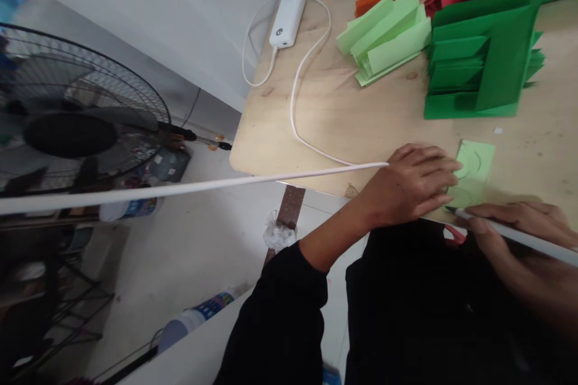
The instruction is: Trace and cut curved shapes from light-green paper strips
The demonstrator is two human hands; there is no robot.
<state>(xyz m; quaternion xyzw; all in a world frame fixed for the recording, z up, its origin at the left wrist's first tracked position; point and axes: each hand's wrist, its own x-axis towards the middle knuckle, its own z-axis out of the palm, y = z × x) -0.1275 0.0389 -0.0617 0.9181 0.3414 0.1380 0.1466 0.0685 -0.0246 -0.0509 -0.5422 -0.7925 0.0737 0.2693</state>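
Head view runs from a black wire-caged fan (pixel 67 126) at far left, past a white cable (pixel 180 189) and a white rectangular power bank (pixel 288 18) on the pale wooden worktop (pixel 352 114), to stacks of folded light green paper (pixel 388 39) and folded dark green paper (pixel 483 60). Near the front edge the left hand (pixel 410 183) lies flat, its grip spread open, fingers pressing a small light green paper card (pixel 476 162). Just right of it, the right hand (pixel 519 222) has its grip closed around a slim white pen (pixel 510 233), whose dark tip is at the card's near edge.
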